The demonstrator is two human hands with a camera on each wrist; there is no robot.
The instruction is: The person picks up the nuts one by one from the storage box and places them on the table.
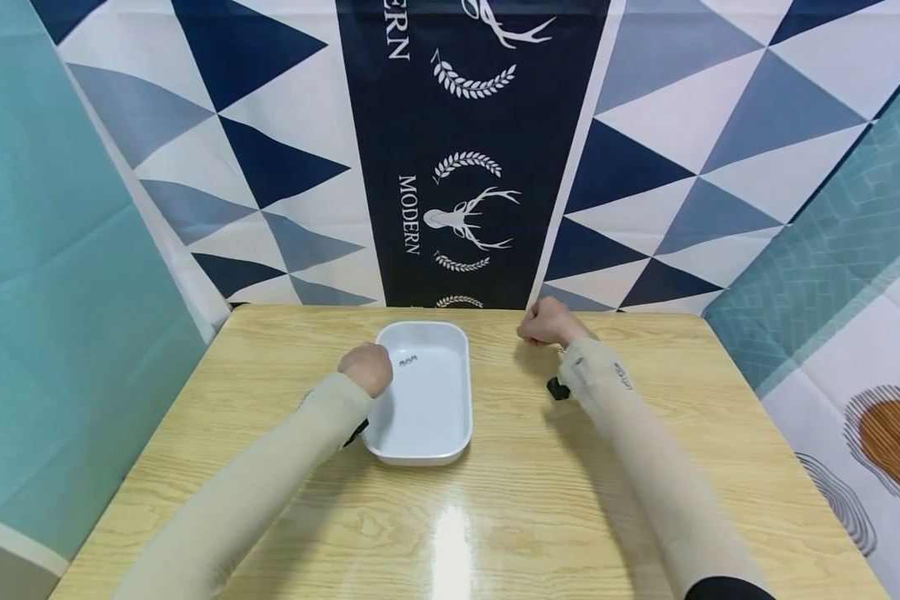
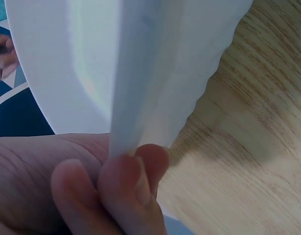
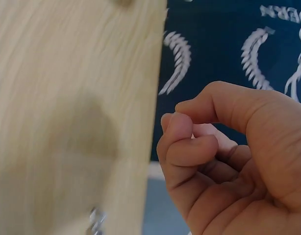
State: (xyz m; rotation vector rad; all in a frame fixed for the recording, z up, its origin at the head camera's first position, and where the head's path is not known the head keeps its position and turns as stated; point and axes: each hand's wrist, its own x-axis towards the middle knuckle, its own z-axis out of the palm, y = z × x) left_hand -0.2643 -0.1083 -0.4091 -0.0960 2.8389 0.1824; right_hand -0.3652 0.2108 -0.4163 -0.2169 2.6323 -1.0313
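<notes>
A white rectangular tray (image 1: pixel 427 417) stands near the back of the table, with a few small metal pieces (image 1: pixel 408 361) on its floor. My left hand (image 1: pixel 367 368) pinches its left side; in the left wrist view the thumb and fingers (image 2: pixel 123 181) grip the tray wall (image 2: pixel 160 73). To the right, apart from the tray, my right hand (image 1: pixel 551 321) is over the table's back edge. In the right wrist view the right hand (image 3: pixel 224 156) has curled fingers, the thumb meeting the index finger, and nothing shows between them. A small shiny metal piece (image 3: pixel 96 220) lies on the table below.
The light wooden table (image 1: pixel 540 517) ends at a patterned cloth backdrop (image 1: pixel 457 250) behind the tray. Hanging teal cloth (image 1: pixel 67 250) borders the left side, and more patterned cloth (image 1: pixel 862 367) the right. A small dark wrist camera (image 1: pixel 558 388) sits below the right wrist.
</notes>
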